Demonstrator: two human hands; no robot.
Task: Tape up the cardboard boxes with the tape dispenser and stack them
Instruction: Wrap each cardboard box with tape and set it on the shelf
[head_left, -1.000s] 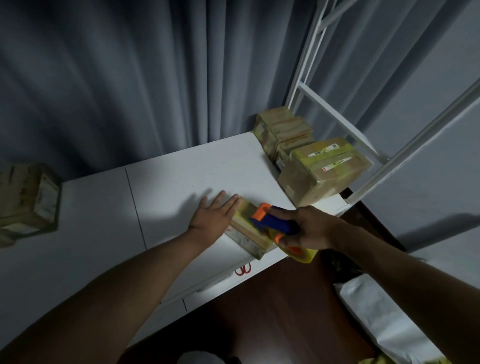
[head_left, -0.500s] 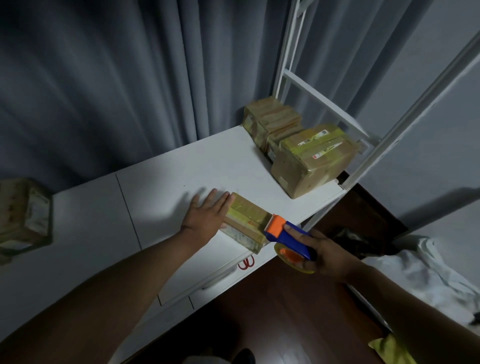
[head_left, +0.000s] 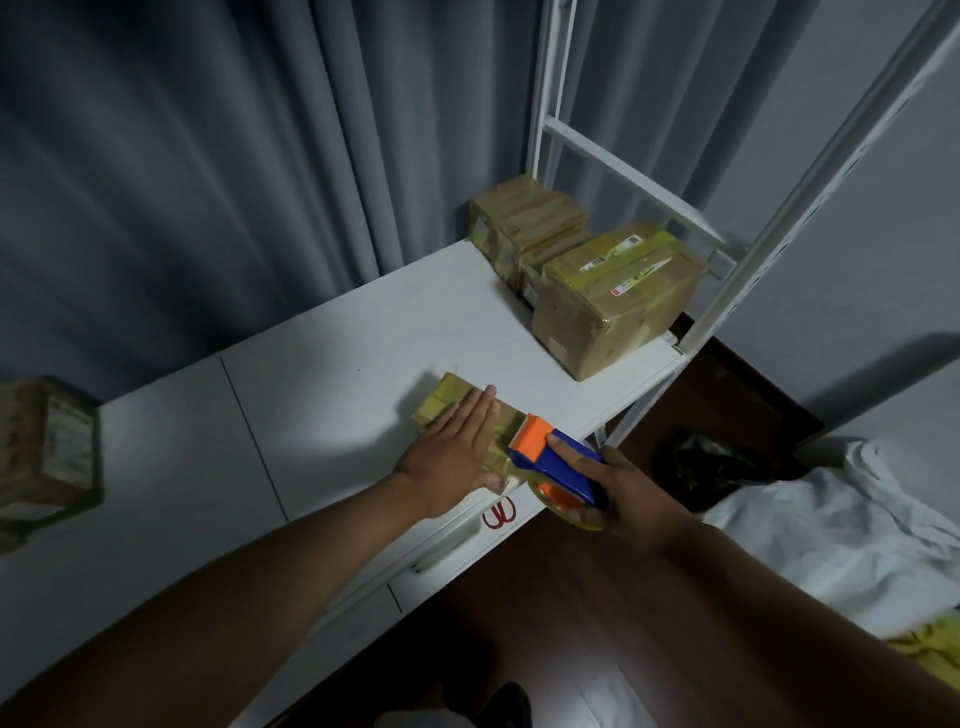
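White tabletop (head_left: 322, 384) before grey curtains (head_left: 208, 182). A small flat cardboard box (head_left: 452, 400) lies near the front edge. The left hand (head_left: 457, 447) presses flat on it, fingers straight. The right hand (head_left: 623, 493), at the box's 4 o'clock, has its grip closed round the tape dispenser (head_left: 550, 457), its head at the box edge. Taping appears under way; next, sever the tape and stack toward the taped boxes (head_left: 613, 291) at 1 o'clock. The tape strip itself is indistinct.

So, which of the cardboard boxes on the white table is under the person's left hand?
The small flat box at the table's front edge: the left hand lies flat on it, beside the tape dispenser. The other boxes stand untouched at the back right corner.
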